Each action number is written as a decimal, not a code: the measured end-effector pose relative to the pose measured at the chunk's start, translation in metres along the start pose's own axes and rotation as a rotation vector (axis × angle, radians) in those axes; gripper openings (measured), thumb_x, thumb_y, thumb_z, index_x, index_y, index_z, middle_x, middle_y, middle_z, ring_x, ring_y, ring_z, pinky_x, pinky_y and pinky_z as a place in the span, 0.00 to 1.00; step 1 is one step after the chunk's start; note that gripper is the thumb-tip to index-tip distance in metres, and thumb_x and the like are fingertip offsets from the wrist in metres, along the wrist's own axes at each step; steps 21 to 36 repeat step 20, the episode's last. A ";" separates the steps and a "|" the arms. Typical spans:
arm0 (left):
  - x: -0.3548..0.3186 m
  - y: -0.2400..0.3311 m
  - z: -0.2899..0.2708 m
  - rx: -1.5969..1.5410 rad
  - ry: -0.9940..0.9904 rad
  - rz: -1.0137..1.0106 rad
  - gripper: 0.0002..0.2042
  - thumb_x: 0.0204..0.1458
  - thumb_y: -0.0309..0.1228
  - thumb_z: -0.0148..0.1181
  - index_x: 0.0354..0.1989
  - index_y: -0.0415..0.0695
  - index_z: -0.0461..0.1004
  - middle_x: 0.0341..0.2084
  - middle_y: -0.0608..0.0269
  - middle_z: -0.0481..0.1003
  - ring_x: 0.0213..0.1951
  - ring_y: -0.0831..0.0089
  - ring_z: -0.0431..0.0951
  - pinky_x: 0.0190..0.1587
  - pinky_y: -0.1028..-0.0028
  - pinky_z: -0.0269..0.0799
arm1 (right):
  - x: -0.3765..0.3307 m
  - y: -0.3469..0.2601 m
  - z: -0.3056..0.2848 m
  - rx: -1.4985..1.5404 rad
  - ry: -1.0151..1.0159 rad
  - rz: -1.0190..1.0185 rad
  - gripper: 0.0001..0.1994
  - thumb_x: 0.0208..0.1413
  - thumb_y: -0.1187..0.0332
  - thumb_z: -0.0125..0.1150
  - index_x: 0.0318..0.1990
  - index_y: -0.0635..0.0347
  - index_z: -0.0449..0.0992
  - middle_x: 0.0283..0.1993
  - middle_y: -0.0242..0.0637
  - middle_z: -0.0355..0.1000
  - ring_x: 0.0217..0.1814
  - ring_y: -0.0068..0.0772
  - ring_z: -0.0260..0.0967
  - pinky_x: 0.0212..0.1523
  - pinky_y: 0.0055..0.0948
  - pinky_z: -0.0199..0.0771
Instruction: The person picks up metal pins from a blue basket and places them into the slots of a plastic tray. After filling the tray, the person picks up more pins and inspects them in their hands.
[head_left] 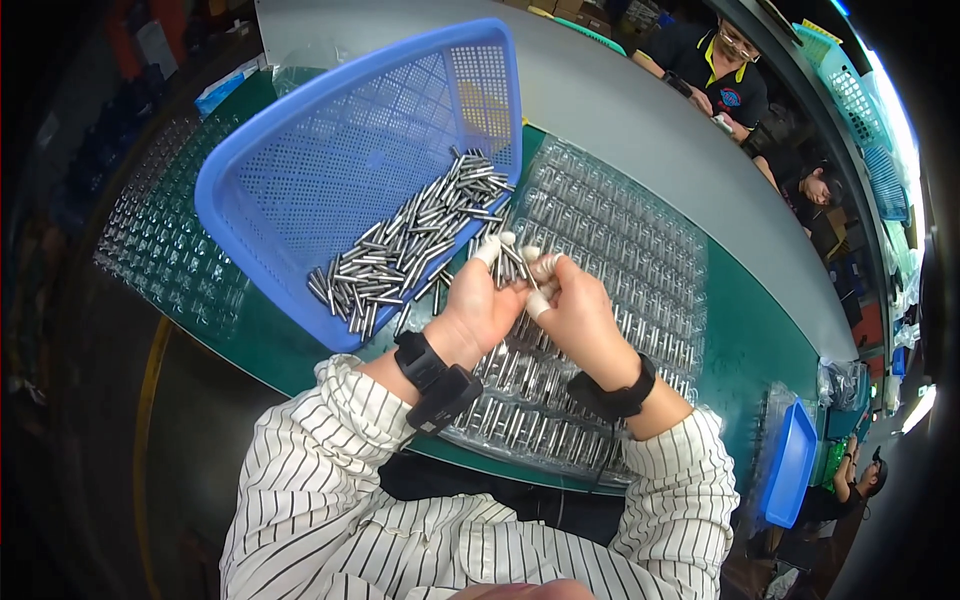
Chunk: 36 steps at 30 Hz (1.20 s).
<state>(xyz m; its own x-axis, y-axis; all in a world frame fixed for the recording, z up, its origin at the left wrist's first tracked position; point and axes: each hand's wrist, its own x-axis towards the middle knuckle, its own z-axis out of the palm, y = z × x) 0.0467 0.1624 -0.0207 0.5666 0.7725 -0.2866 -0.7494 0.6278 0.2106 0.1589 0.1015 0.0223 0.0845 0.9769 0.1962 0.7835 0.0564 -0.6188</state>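
Note:
My left hand (478, 308), palm up and wearing white finger cots, cradles several short metal pins (508, 268) in its curled fingers. My right hand (580, 312), also with white finger cots, meets it from the right. Its thumb and fingertips close on a slim metal pin at the edge of that bunch. Just left of both hands, a blue plastic basket (360, 75) lies tipped, and a heap of loose metal pins (410, 235) spills to its near rim. Beneath and beyond my right hand spreads a transparent plastic tray (640, 255) with rows of slots filled with pins.
The green table (745, 320) carries another transparent slotted tray (175, 225) behind the basket at left. A grey partition (620, 110) runs along the far side. A blue tray (790, 465) stands at right. Two people sit beyond the partition; another person is at far right.

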 end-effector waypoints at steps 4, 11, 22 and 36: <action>-0.003 0.015 0.021 -0.045 0.026 -0.055 0.09 0.60 0.35 0.40 0.40 0.44 0.64 0.36 0.55 0.71 0.43 0.60 0.72 0.52 0.60 0.67 | 0.016 -0.006 -0.024 0.085 -0.031 0.053 0.08 0.47 0.77 0.58 0.36 0.65 0.69 0.25 0.35 0.71 0.24 0.19 0.67 0.26 0.21 0.68; 0.016 0.026 0.045 -0.024 0.005 -0.056 0.10 0.61 0.35 0.39 0.44 0.46 0.63 0.38 0.57 0.69 0.43 0.65 0.71 0.52 0.60 0.66 | 0.062 -0.024 -0.030 0.208 -0.012 0.069 0.06 0.48 0.73 0.58 0.34 0.63 0.70 0.24 0.44 0.71 0.26 0.38 0.72 0.28 0.31 0.71; 0.029 0.021 0.079 0.095 0.006 -0.018 0.13 0.61 0.36 0.40 0.52 0.49 0.60 0.49 0.63 0.65 0.50 0.69 0.66 0.55 0.62 0.61 | 0.096 -0.017 -0.052 -0.157 0.032 -0.070 0.07 0.47 0.70 0.60 0.33 0.61 0.70 0.27 0.45 0.73 0.28 0.45 0.72 0.27 0.36 0.71; 0.029 0.021 0.079 0.095 0.006 -0.018 0.13 0.61 0.36 0.40 0.52 0.49 0.60 0.49 0.63 0.65 0.50 0.69 0.66 0.55 0.62 0.61 | 0.096 -0.017 -0.052 -0.157 0.032 -0.070 0.07 0.47 0.70 0.60 0.33 0.61 0.70 0.27 0.45 0.73 0.28 0.45 0.72 0.27 0.36 0.71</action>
